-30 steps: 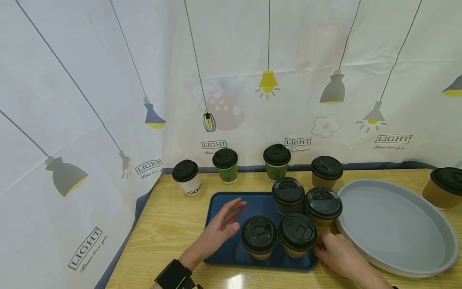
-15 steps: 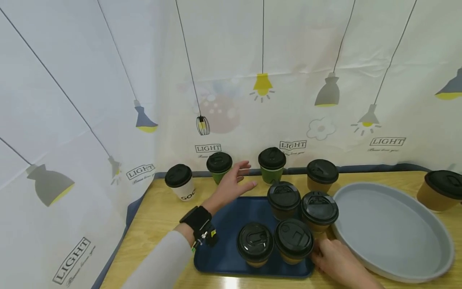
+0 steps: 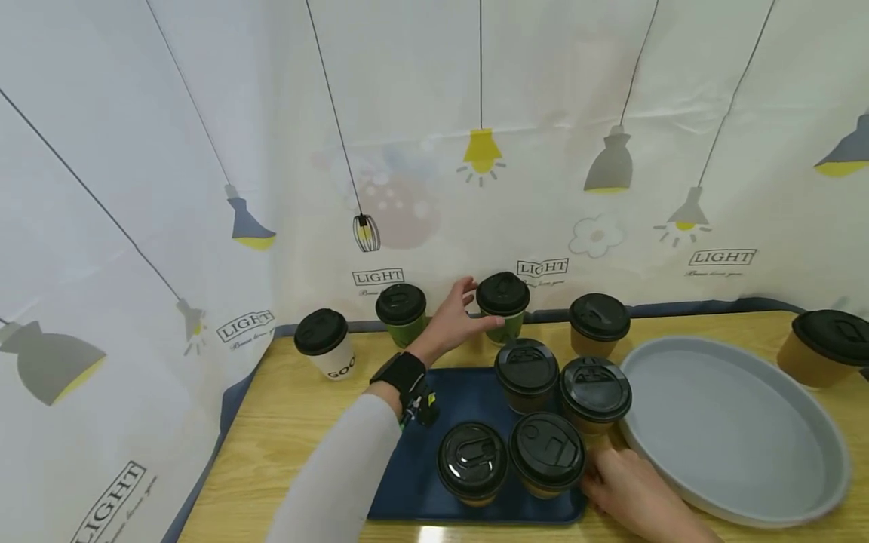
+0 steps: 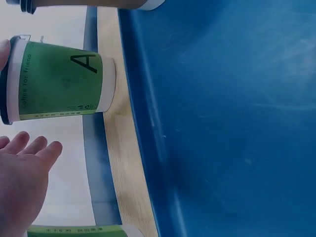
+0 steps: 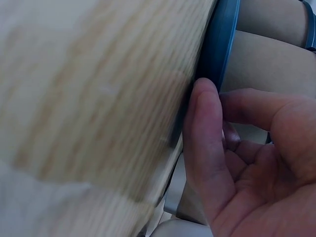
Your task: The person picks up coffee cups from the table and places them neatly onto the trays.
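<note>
My left hand [image 3: 453,323] reaches over the far edge of the blue tray [image 3: 413,467], thumb and fingers spread around a green paper cup [image 3: 514,327] with a black lid. In the left wrist view that cup [image 4: 61,81] bears a letter A; the fingers below it are apart from it, and the thumb overlaps the lid's edge. My right hand [image 3: 627,486] pinches the tray's right rim near the front corner between thumb and index finger. Brown cups with black lids [image 3: 473,461] [image 3: 547,456] [image 3: 526,375] stand on the tray; another cup [image 3: 595,392] is at its right side.
A white cup [image 3: 334,362] and another green cup [image 3: 406,332] stand behind the tray at left. Beyond its right corner is a brown cup [image 3: 592,343]. A round grey tray [image 3: 736,430] lies at right, with a brown cup [image 3: 811,363] past it. A printed curtain [image 3: 421,98] hangs behind.
My left hand has moved from above the tray's left part, away and to the right, to the green cup marked A. My right hand stays at the tray's rim.
</note>
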Demonstrator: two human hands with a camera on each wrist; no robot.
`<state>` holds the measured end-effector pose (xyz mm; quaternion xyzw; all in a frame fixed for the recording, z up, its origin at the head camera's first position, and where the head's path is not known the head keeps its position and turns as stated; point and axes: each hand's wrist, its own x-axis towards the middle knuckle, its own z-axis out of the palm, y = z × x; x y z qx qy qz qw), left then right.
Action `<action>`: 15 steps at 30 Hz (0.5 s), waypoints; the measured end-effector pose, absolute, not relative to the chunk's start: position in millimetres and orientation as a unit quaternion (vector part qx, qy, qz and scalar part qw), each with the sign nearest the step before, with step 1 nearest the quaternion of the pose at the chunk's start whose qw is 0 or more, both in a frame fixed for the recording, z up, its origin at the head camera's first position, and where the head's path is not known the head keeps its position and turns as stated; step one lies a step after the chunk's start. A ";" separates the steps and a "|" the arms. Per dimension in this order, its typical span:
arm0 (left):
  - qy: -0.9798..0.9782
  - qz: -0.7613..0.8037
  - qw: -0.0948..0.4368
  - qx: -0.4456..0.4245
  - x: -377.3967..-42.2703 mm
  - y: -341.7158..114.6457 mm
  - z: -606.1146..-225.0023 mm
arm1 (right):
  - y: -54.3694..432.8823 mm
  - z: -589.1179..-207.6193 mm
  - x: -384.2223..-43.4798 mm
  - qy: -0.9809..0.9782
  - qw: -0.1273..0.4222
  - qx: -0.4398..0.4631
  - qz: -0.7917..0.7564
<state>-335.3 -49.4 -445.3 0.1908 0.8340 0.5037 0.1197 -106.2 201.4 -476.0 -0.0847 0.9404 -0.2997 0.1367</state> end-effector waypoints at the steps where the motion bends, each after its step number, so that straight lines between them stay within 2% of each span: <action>1: 0.833 0.505 0.121 0.190 -337.7 -47.5 -445.1 | 201.2 -475.6 -106.2 0.940 0.136 -0.085 -0.301; 15: 0.833 0.505 0.117 0.195 -346.3 -28.0 -453.3 | 201.4 -479.5 -104.9 0.946 0.114 -0.083 -0.292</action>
